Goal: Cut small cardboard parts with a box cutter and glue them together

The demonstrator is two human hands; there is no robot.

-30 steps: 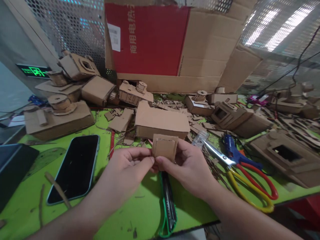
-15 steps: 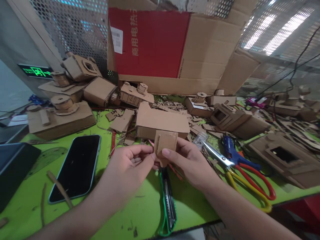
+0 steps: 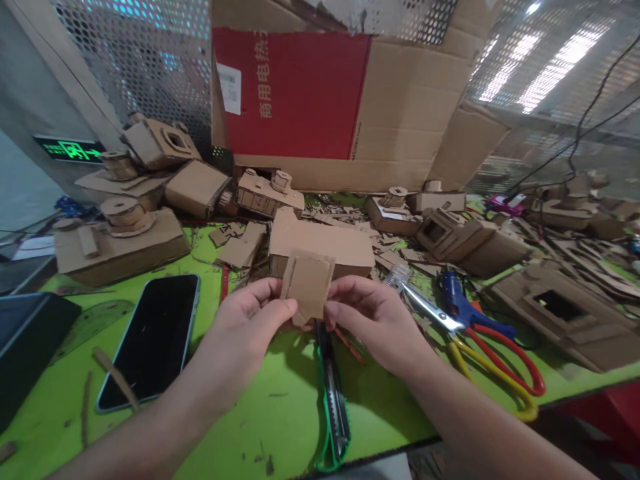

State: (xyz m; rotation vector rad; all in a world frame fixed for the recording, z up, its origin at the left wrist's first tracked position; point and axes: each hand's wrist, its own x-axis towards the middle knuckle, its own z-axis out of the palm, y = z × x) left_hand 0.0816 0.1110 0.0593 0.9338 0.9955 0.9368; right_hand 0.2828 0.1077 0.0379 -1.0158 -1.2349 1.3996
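Observation:
Between my hands is a small squarish cardboard piece (image 3: pixel 307 285), a smaller flat layer showing on its face and a ragged lower edge. My left hand (image 3: pixel 250 327) pinches its left side, thumb on the front. At its lower right edge, the thumb and fingers of my right hand (image 3: pixel 375 323) are closed on it. Just behind stands a cardboard box body (image 3: pixel 330 241), partly covered by the piece. Below my hands, a green and black utility knife (image 3: pixel 333 400) lies on the green table (image 3: pixel 260 420).
A phone (image 3: pixel 150 340) lies at left, a cardboard strip across it. Scissors (image 3: pixel 465 330) and a blue glue gun (image 3: pixel 457 303) lie at right. Several cardboard camera models (image 3: pixel 120 243) and scraps line the back, before a large red-printed carton (image 3: pixel 295 93).
The cardboard piece has shifted left and tilted. My left thumb now lies on its front, while my right thumb has moved from its face to the right edge.

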